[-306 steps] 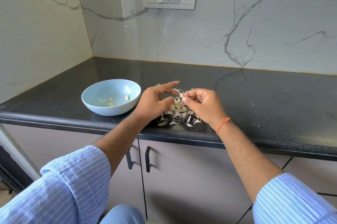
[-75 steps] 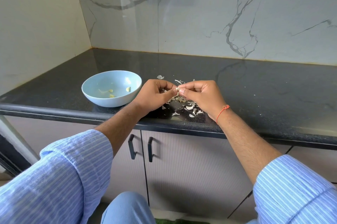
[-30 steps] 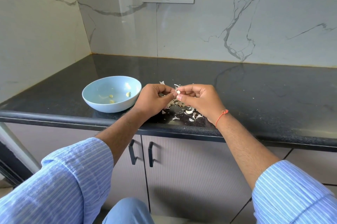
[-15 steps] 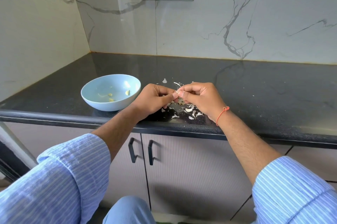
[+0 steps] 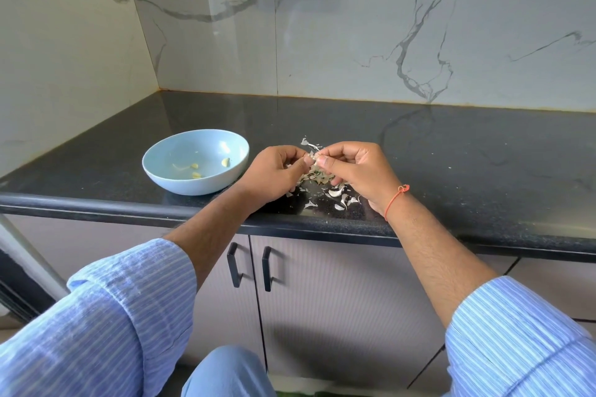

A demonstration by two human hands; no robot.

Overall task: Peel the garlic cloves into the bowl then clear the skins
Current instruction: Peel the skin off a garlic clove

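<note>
Both hands pinch one garlic clove (image 5: 313,157) over the skins (image 5: 325,185) near counter (image 5: 451,170) front edge: left hand (image 5: 274,175) holds it, right hand (image 5: 356,170) picks skin off, so bits drop on pile. Bowl (image 5: 167,175) sits just left w/ peeled cloves (image 5: 225,162).

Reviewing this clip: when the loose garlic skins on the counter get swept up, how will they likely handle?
The garlic skins look thin, curled and papery, so probably very light and floppy. They lie as many small scattered flakes on the black counter, so a push would likely scatter some rather than move them together. Pinching each looks slow; scooping seems easier.
</note>
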